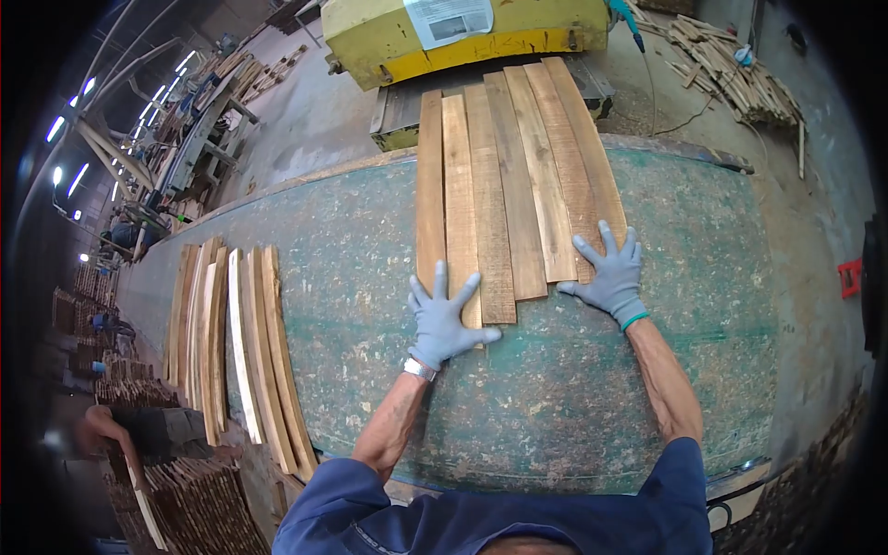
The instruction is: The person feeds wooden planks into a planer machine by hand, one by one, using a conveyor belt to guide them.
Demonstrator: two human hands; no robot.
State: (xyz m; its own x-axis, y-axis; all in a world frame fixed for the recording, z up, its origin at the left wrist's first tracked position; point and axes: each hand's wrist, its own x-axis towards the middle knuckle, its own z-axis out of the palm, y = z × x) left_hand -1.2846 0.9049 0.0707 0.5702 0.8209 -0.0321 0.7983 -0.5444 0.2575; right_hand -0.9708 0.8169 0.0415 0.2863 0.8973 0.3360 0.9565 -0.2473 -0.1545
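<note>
Several wooden boards (504, 185) lie side by side on a worn green table (361, 240), their far ends at the opening of a yellow machine (518, 37). My left hand (442, 319), in a grey glove, rests with fingers spread on the near ends of the leftmost boards. On the right side, my right hand (610, 277), gloved the same way, lies spread over the near ends of the outermost boards. The near ends are uneven, with a middle board reaching closest to me. Part of the left boards' ends is hidden under my left hand.
More narrow wood strips (236, 342) lie on the table's left side. A person (153, 435) bends by stacked wood (199, 499) at lower left. Loose sticks (735, 69) are piled on the floor at upper right. A teal air gun (629, 23) hangs beside the machine.
</note>
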